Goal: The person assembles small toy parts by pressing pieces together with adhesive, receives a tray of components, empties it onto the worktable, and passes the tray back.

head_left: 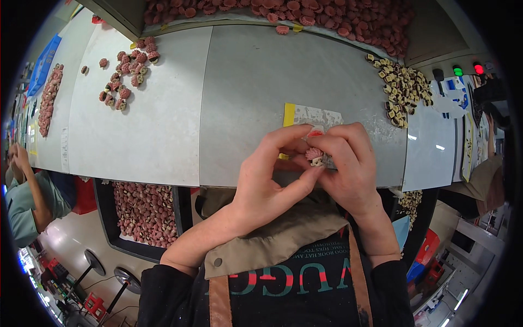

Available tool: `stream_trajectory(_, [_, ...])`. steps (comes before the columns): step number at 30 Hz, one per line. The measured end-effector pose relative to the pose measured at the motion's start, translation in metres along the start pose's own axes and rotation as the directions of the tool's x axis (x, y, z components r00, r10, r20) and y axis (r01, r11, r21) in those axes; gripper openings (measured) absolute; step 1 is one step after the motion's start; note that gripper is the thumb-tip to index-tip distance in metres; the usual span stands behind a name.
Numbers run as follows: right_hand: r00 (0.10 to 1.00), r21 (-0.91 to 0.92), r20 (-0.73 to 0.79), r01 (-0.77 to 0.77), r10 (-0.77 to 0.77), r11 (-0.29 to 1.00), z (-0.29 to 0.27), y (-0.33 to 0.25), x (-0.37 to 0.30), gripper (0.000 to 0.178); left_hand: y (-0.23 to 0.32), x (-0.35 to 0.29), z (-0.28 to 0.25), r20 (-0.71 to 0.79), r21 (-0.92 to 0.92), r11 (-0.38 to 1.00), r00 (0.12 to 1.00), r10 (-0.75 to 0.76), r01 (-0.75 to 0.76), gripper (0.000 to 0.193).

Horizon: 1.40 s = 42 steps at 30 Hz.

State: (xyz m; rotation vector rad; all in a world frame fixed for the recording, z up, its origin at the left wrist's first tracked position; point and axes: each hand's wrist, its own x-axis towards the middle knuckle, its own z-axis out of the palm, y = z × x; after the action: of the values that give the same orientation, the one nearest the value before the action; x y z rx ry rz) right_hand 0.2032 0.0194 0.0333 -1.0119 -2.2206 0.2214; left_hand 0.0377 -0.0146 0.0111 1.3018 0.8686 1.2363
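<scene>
Both of my hands meet over the near edge of the grey table, fingers pinched together. Between the fingertips sits a small pink ribbed shell-shaped piece (313, 154) with a cream part at its lower side. My left hand (267, 177) grips it from the left, the thumb reaching toward it. From the right, my right hand (348, 166) closes on the same piece, and its fingers hide part of it. A bit of red and white (316, 132) shows between the index fingers; I cannot make out what it is. Just beyond the hands lies a whitish speckled sheet (316, 115) with a yellow edge.
Cream-and-dark small pieces (403, 90) are heaped at the right. Finished-looking pink pieces (128, 68) lie loose at the left. Pink shells (327, 19) fill a bin along the back. A black crate (103, 218) of pink pieces stands below left; another person (35, 201) works far left.
</scene>
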Motion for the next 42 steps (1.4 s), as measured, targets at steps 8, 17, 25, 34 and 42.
stream_trajectory(8, [0.985,0.180,0.167,-0.083,0.053,0.980,-0.005,-0.007,-0.003,0.048,0.000,-0.003,-0.008,-0.012,-0.064,0.994,0.996,-0.089,0.088,0.057])
stream_trajectory(17, [0.994,0.127,0.108,-0.031,0.017,0.991,0.002,-0.008,-0.006,0.043,-0.004,-0.010,-0.012,-0.023,-0.120,0.987,0.994,-0.106,0.103,0.046])
stream_trajectory(25, [0.996,0.112,0.089,-0.037,0.027,0.993,0.002,-0.007,-0.005,0.041,-0.001,-0.002,-0.009,-0.025,-0.131,0.986,0.994,-0.105,0.101,0.040])
stream_trajectory(34, [0.955,-0.121,0.144,-0.243,0.260,0.962,-0.062,0.065,0.013,0.031,0.025,0.049,-0.063,0.102,0.910,0.375,0.972,0.213,-0.178,0.023])
stream_trajectory(42, [0.976,-0.506,-0.023,-0.197,0.215,0.840,-0.103,0.166,0.042,0.018,0.028,0.118,-0.079,0.135,0.967,0.164,0.936,0.326,-0.197,0.038])
